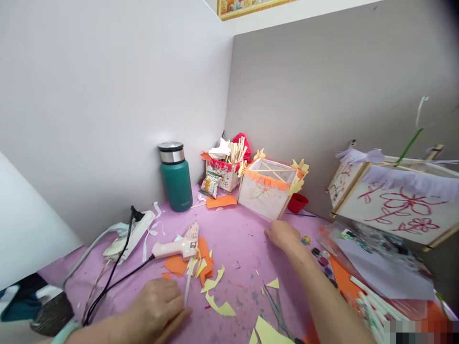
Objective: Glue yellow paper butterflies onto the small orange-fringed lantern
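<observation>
My left hand (159, 306) rests on the purple tabletop, fingers curled under and thumb pointing right; nothing shows in it. Beyond it lies a pale pink hot glue gun (184, 244) with a glue stick (188, 282) running back from it towards my thumb. My right hand (283, 235) is closed at the lower front corner of a white paper lantern (263, 196). That lantern has wooden sticks, an orange fringe and yellow paper shapes. My right fingertips are partly hidden, so whether they grip its corner is unclear. Scissors (276, 310) lie between my forearms.
Yellow (222, 306) and orange paper scraps (175, 265) are scattered about. A green flask (176, 184) stands behind the power strip (131, 236). A second lantern (405, 200) with red flowers stands right. Further back, another lantern (224, 174) holds wooden sticks. White pens (376, 296) lie lower right.
</observation>
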